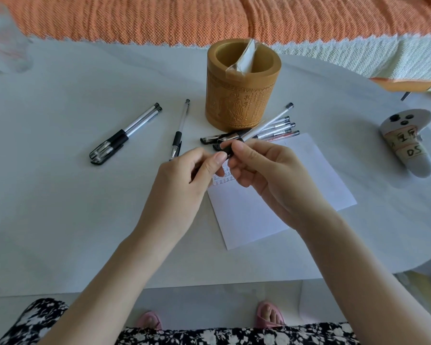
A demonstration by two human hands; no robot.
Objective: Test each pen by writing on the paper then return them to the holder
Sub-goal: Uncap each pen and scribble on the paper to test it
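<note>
Your R hand (266,175) grips the pen (271,119) mid-barrel, L hand (182,190) pinches its black end — both over the paper (314,180), by the holder (243,95).

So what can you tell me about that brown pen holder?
The holder is a round, upright cup, tan, seemingly carved wood or bamboo, with an engraved figure, characters and patterned bands. Its open top shows no pens, only a clear plastic piece leaning on the rim. It stands on the white table, beyond the paper, with pens lying by its base.
</note>
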